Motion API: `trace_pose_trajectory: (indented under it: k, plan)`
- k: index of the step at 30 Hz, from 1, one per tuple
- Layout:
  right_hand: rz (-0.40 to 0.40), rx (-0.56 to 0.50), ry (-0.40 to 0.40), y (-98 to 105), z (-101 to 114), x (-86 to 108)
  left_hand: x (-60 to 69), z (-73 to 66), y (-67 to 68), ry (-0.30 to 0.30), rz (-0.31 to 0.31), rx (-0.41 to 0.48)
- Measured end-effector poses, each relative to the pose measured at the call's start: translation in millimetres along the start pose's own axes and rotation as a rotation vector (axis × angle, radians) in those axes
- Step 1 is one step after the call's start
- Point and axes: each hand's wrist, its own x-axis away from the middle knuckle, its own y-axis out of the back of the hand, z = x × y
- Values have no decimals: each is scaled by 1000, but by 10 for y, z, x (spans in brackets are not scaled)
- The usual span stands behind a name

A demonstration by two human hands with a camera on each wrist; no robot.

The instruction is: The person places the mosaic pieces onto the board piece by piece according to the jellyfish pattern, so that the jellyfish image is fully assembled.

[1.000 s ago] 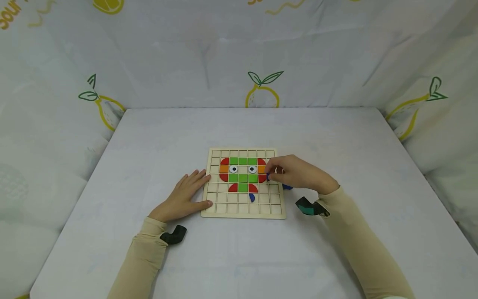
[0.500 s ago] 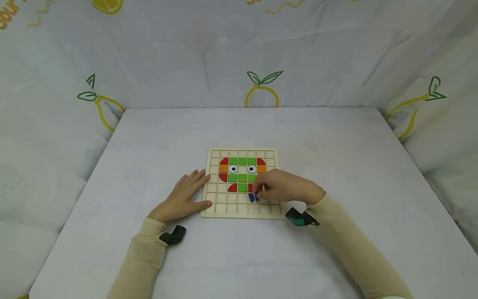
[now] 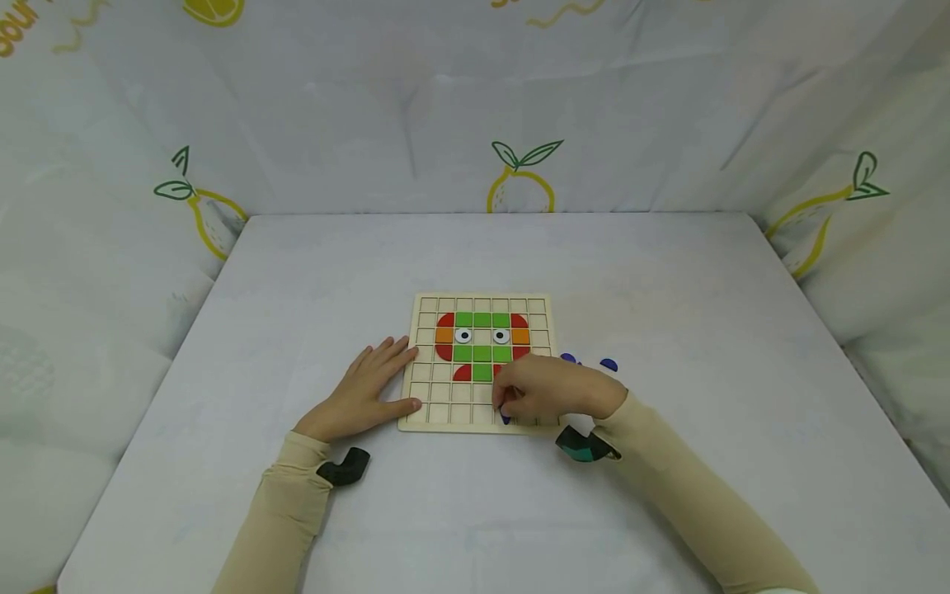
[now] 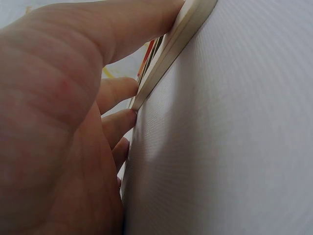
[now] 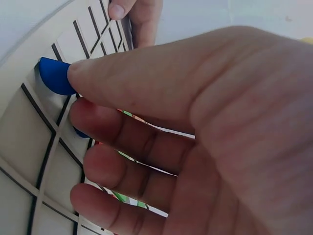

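Observation:
A wooden grid board (image 3: 438, 414) lies on the table, with green, red and orange tiles and two eye tiles set in its squares. My left hand (image 3: 361, 396) rests at its left side, fingers spread, fingertips and thumb touching the edge. Over the lower right squares, my right hand (image 3: 552, 386) pinches a blue rounded piece (image 5: 55, 76) between thumb and index finger, close to the board's surface. Another blue piece (image 5: 80, 132) shows just behind the index finger in the right wrist view, mostly covered. The right hand hides part of the red tiles in the head view.
Right of the board lie loose blue pieces, one half-round piece (image 3: 609, 364) and another (image 3: 567, 357) nearer the board, partly behind the right hand. White cloth covers the table (image 3: 445, 511). A patterned cloth wall (image 3: 334, 124) rises behind it.
My right hand has moved left and toward the board's near edge, carrying the blue piece down to the lower squares. Loose blue pieces on the right are uncovered. The left hand stays put.

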Motion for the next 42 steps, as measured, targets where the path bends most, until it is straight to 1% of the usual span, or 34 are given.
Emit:
trace_pose_trajectory:
  k: [8, 15, 24, 29, 32, 35, 37, 42]
  plan:
    - [-16, 24, 2, -33, 17, -28, 5, -9, 10, 8, 1, -3]
    - [-24, 46, -30, -58, 32, -46, 10, -26, 24, 4, 4, -12]
    - [-20, 49, -77, -58, 38, -37, 8, -7, 12, -9, -7, -8]
    - [-32, 19, -78, 6, 4, 2, 4, -5, 4, -11, -10, -2]
    - [-58, 20, -60, 72, -41, 38, 3, -11, 3, -8, -9, -2]
    - [-90, 23, -67, 160, -96, 85, 1, -16, 1, -6, -7, -4]
    - [-109, 10, -89, 227, -139, 129, 2, -18, 1, -7, -6, -11]
    - [-138, -4, -185, 375, -304, 240, 6, -15, 0, -6, -4, -17]
